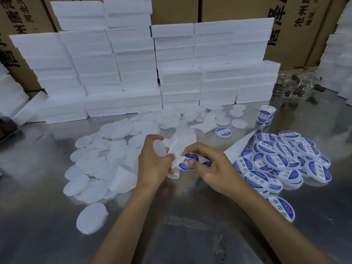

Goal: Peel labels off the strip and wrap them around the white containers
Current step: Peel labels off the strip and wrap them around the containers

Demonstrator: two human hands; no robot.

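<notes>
- While our left hand curled its fingers round a bare white container, held on edge above the metal table, its thumb pressed the white backing strip against that container.
- Our right hand pinched a blue-and-white round label between thumb and forefinger, at the strip's edge, just beside the left thumb; we could not tell how far the label had lifted from the backing.
- We saw the strip run from our hands to the right, toward a label roll lying near the back of the table.
- We had a heap of unlabelled white containers spread on the left of the table, some overlapping.
- We had a pile of labelled containers on the right, leaning on one another, and one labelled container apart behind them.
- Behind everything stood stacked white foam boxes against brown cartons.
</notes>
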